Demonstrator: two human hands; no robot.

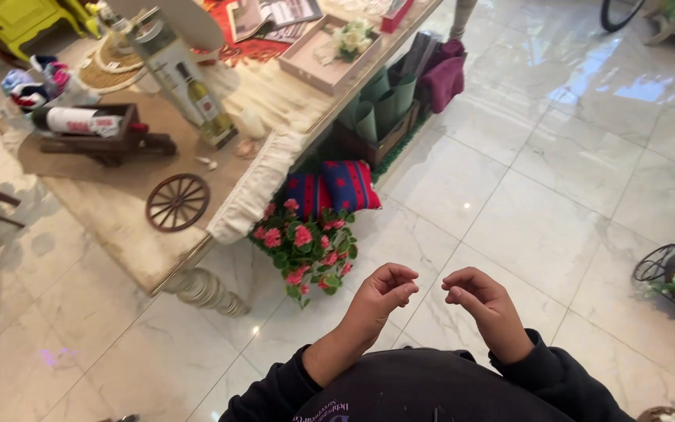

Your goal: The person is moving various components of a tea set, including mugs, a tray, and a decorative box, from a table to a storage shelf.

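Seen from above, the left hand (384, 293) and right hand (480, 301) are held loosely curled and empty over the marble floor (556, 180), nothing yet grasped, the pink flower bunch (306, 250) lying nearest, untouched, beside the table (111, 211).

Bright daylight coming from upper right, glaring in pale patches off the glossy marble floor (587, 156). Soft shadows falling under the table (119, 227). Wide-angle bending at edges. Mostly sharp, softening slightly toward the corners.
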